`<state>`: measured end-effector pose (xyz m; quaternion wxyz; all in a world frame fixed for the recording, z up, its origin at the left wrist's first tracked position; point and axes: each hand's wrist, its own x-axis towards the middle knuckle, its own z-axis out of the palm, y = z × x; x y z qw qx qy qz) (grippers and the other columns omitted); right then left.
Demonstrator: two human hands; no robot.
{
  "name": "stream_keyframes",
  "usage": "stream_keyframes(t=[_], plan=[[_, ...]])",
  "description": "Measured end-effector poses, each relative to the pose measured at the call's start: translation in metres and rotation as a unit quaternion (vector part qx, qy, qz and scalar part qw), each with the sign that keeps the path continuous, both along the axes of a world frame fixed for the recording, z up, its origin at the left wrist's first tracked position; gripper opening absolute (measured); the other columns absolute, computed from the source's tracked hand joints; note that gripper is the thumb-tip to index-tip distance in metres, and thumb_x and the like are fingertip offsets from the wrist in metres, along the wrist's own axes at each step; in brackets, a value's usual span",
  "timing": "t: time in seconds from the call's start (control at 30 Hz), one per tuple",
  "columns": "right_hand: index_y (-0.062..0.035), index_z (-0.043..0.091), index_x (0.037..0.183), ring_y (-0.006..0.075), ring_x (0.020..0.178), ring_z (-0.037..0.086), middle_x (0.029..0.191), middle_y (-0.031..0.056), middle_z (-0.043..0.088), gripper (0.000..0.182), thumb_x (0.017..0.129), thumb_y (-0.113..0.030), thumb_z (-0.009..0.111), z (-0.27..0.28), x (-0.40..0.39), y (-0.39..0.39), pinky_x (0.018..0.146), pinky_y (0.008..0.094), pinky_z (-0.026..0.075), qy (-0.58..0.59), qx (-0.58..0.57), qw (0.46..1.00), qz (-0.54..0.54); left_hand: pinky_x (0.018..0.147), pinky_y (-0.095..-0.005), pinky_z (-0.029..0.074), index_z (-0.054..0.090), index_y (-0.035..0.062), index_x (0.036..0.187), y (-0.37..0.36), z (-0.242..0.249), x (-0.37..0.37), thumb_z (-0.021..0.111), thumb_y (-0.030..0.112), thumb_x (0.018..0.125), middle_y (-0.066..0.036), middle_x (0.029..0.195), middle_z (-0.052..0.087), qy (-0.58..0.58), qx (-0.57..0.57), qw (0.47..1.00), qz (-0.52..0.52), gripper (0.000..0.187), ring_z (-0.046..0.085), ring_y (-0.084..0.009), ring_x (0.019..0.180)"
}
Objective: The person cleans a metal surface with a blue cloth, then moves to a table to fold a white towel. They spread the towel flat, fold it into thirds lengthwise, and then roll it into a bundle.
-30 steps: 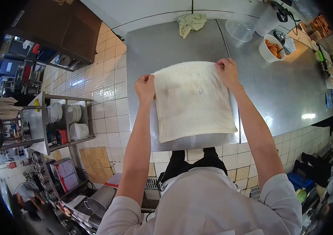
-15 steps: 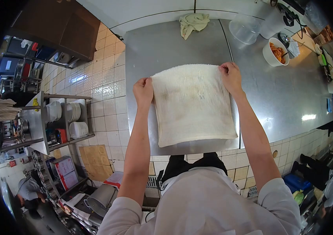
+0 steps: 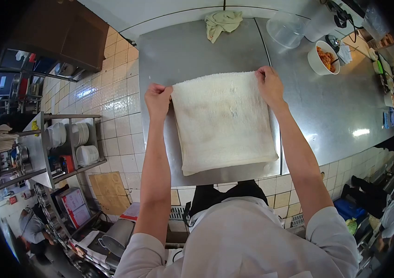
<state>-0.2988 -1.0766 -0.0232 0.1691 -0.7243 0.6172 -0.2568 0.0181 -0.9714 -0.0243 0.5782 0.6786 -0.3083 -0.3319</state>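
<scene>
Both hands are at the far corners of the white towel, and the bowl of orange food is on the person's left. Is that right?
Not quite: in the head view, the bowl of orange food is on the person's right. The left hand and right hand are at the far corners of the white towel.

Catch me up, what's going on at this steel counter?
A person has a white terry towel spread over the steel counter, pinching its far corners: left hand at the left one, right hand at the right. A crumpled greenish cloth lies beyond it; a white tub of orange-red food stands off to the right.
</scene>
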Motion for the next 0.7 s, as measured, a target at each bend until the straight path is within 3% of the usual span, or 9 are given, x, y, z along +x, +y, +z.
stream_keyframes(t=[0.13,0.2,0.4,0.43,0.5,0.57,0.63,0.7], plan=[[-0.0091,0.062,0.095,0.0309,0.100,0.060,0.099,0.0083,0.064,0.017,0.091,-0.025,0.058,0.004,0.003,-0.004,0.079,0.0441,0.049,0.024,0.011,1.000,-0.007,0.051,-0.0266,0.044,0.054,0.0006,0.088,-0.008,-0.006,0.010,0.069,0.002,0.079,-0.006,0.065,0.060,-0.093,0.054,0.994,-0.006,0.018,0.055,-0.0106,0.055],[-0.0094,0.062,0.095,0.0309,0.101,0.060,0.100,0.0079,0.064,0.017,0.091,-0.026,0.058,0.002,0.005,-0.010,0.079,0.0442,0.049,0.043,0.008,0.999,-0.006,0.059,-0.0292,0.047,0.054,-0.0001,0.093,-0.014,-0.009,0.010,0.067,0.003,0.083,-0.009,0.071,0.063,-0.255,-0.023,0.967,-0.005,0.016,0.059,-0.0154,0.062],[-0.0090,0.063,0.097,0.0312,0.101,0.060,0.100,0.0091,0.062,0.020,0.091,-0.028,0.058,-0.001,0.008,-0.015,0.080,0.0437,0.049,0.060,-0.018,0.998,-0.025,0.066,-0.0362,0.050,0.056,0.0014,0.097,-0.018,0.002,0.002,0.067,0.004,0.083,-0.012,0.082,0.064,-0.355,0.024,0.934,-0.021,0.017,0.062,-0.0249,0.072],[-0.0082,0.063,0.098,0.0310,0.099,0.059,0.100,0.0098,0.062,0.021,0.090,-0.027,0.060,0.001,0.005,-0.011,0.079,0.0427,0.049,0.008,-0.035,0.999,-0.017,0.066,-0.0362,0.050,0.056,0.0014,0.097,-0.010,0.013,-0.002,0.067,0.004,0.083,-0.012,0.082,0.064,-0.355,0.025,0.934,-0.024,0.017,0.062,-0.0249,0.072],[-0.0074,0.063,0.099,0.0307,0.098,0.059,0.100,0.0106,0.061,0.022,0.088,-0.027,0.062,0.011,-0.008,0.004,0.079,0.0418,0.049,-0.042,-0.056,0.997,-0.013,0.070,-0.0382,0.050,0.059,0.0036,0.091,0.021,0.034,-0.012,0.070,0.004,0.079,-0.013,0.090,0.064,-0.466,-0.002,0.881,-0.084,0.016,0.061,-0.0289,0.082],[-0.0056,0.063,0.098,0.0304,0.095,0.059,0.100,0.0108,0.060,0.023,0.083,-0.022,0.069,0.028,-0.032,0.047,0.078,0.0394,0.050,-0.056,-0.074,0.992,0.085,0.071,-0.0382,0.048,0.061,0.0060,0.084,0.065,0.032,-0.013,0.074,0.007,0.074,-0.011,0.092,0.062,-0.511,-0.083,0.831,-0.204,0.016,0.059,-0.0295,0.086],[-0.0045,0.064,0.094,0.0286,0.093,0.059,0.102,0.0114,0.060,0.022,0.077,-0.013,0.074,0.030,-0.065,0.096,0.075,0.0369,0.049,-0.037,-0.092,0.980,0.172,0.072,-0.0389,0.048,0.063,0.0074,0.081,0.122,0.035,-0.029,0.077,0.010,0.070,-0.010,0.093,0.060,-0.459,-0.060,0.836,-0.294,0.017,0.058,-0.0288,0.083],[-0.0037,0.065,0.095,0.0302,0.094,0.058,0.102,0.0121,0.060,0.029,0.070,-0.010,0.079,0.039,-0.087,0.149,0.077,0.0360,0.050,-0.042,-0.025,0.977,0.206,0.075,-0.0399,0.047,0.066,0.0076,0.088,0.159,0.043,-0.040,0.081,0.015,0.066,-0.008,0.096,0.059,-0.469,-0.037,0.809,-0.352,0.027,0.058,-0.0274,0.088]])
